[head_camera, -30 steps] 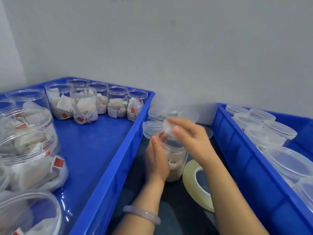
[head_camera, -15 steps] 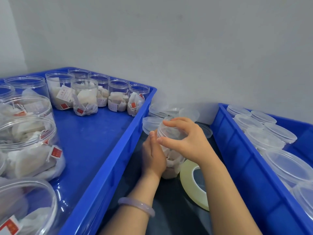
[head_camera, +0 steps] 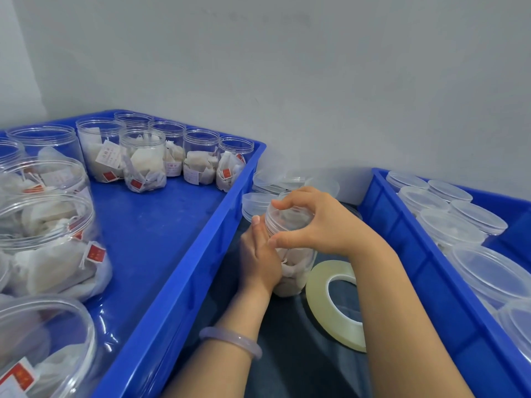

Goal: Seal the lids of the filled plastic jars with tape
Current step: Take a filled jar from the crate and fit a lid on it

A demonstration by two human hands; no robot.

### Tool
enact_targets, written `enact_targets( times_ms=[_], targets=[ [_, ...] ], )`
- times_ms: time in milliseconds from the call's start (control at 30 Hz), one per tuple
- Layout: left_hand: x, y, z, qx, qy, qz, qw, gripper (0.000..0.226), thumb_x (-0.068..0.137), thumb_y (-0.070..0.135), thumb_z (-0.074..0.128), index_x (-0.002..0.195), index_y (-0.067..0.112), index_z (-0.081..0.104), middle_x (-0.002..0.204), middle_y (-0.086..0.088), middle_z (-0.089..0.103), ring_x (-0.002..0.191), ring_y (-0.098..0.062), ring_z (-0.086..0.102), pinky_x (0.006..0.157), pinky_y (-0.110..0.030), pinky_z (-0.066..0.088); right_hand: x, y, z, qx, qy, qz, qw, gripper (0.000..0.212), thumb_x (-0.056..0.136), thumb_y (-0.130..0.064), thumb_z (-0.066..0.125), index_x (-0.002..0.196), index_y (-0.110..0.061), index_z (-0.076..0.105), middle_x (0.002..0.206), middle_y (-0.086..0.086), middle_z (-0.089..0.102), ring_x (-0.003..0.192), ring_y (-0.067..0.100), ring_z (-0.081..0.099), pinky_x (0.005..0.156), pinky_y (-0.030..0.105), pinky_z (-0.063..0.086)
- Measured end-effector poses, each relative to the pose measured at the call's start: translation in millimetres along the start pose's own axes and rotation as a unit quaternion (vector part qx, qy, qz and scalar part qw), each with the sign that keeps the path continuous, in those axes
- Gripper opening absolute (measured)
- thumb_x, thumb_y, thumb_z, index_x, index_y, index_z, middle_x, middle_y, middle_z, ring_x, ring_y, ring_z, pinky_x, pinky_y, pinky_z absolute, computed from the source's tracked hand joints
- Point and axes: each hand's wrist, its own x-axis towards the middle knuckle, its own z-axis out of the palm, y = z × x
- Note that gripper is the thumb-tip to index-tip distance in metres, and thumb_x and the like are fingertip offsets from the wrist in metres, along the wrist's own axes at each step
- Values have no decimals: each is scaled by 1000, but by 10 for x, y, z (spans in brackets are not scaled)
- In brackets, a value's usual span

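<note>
From my remote seat, I judge this as the capping step, with the taping of this jar not yet begun. The left hand (head_camera: 258, 254) wraps around the body of the jar (head_camera: 290, 280), which stands upright on the dark worktop (head_camera: 287, 357) in the gap between the two blue crates. The right hand (head_camera: 324, 225) is curled over the top, with fingertips and thumb clasping the rim of the clear lid (head_camera: 290, 218). I cannot tell whether the lid is fully seated.

The tape roll (head_camera: 316, 297) lies just beside the jar on its right, under the right forearm, and neither hand touches it. I see no strip of tape on this jar.

A good deal seems left to do. The left crate (head_camera: 195, 254) holds many open jars (head_camera: 142, 159) filled with tea-bag sachets, none with a lid on. A stack of loose lids (head_camera: 257, 203) waits behind the jar, near the wall. The right crate (head_camera: 416, 268) holds lidded jars (head_camera: 477, 215) packed close together, and I take those to be the finished ones. The tape is clear, though, and from here I cannot make out whether their lids are sealed.

So this jar needs its lid seated and then taped, and after it comes the whole left crate.
</note>
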Motion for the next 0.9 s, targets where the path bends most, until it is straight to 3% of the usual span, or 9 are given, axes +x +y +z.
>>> enact_targets(
  times_ms=[200, 267, 367, 433, 500, 600, 667, 900],
  targets=[
    [-11, -11, 9, 13, -5, 3, 1000, 46, 104, 16, 28, 65, 29, 50, 53, 14, 57, 54, 15, 52, 47, -4, 35, -69, -6, 321, -67, 165, -4, 984, 39, 72, -62, 64, 103, -39, 61, 115, -17, 56, 106, 4, 52, 87, 29, 42],
    [-21, 8, 6, -5, 2, -1, 1000, 49, 102, 25, 28, 60, 27, 51, 51, 20, 58, 51, 11, 52, 46, -6, 35, -72, -11, 310, -54, 161, -14, 985, 36, 73, -57, 65, 106, -42, 64, 116, -18, 58, 108, 1, 52, 89, 27, 42],
    [-18, 23, 2, -19, -1, 4, 1000, 49, 93, 36, 25, 57, 35, 59, 53, 22, 59, 53, 8, 53, 50, -9, 37, -39, -10, 152, 11, 84, -15, 996, 33, 76, -45, 69, 108, -41, 67, 114, -19, 60, 108, -3, 54, 93, 22, 40],
    [1, 0, 6, -25, -22, -7, 999, 48, 90, 41, 23, 68, 38, 66, 67, 18, 68, 70, 5, 63, 65, -12, 46, -9, -32, 12, 90, 89, -21, 992, 26, 80, -33, 71, 105, -39, 69, 109, -20, 64, 107, -3, 57, 94, 22, 42],
    [14, -22, 4, -34, -26, -8, 999, 47, 90, 43, 24, 80, 31, 68, 80, 11, 72, 85, -5, 67, 78, -21, 49, 13, -38, -99, 59, 121, -37, 990, 28, 77, -37, 73, 104, -42, 69, 110, -19, 60, 107, -4, 55, 91, 19, 42],
    [-5, -7, 0, -34, -8, 17, 999, 42, 92, 38, 27, 68, 26, 59, 64, 16, 66, 65, 4, 60, 61, -13, 44, -8, -31, -39, -36, 76, -30, 996, 35, 72, -45, 74, 106, -45, 68, 115, -19, 54, 109, -4, 51, 91, 20, 41],
    [-22, 14, -4, -38, -7, 15, 999, 41, 93, 36, 27, 63, 25, 52, 56, 16, 60, 55, 6, 54, 52, -10, 38, -50, 6, 101, -28, 74, -43, 996, 34, 74, -43, 74, 108, -44, 68, 117, -17, 53, 110, -2, 51, 94, 26, 41],
    [-28, 5, -11, -27, -3, 8, 1000, 42, 92, 39, 24, 57, 28, 44, 49, 20, 55, 49, 7, 50, 46, -8, 33, -30, 4, 165, -52, 59, -29, 996, 32, 72, -43, 70, 103, -48, 67, 117, -18, 51, 110, 2, 51, 95, 31, 42]
  ],
)
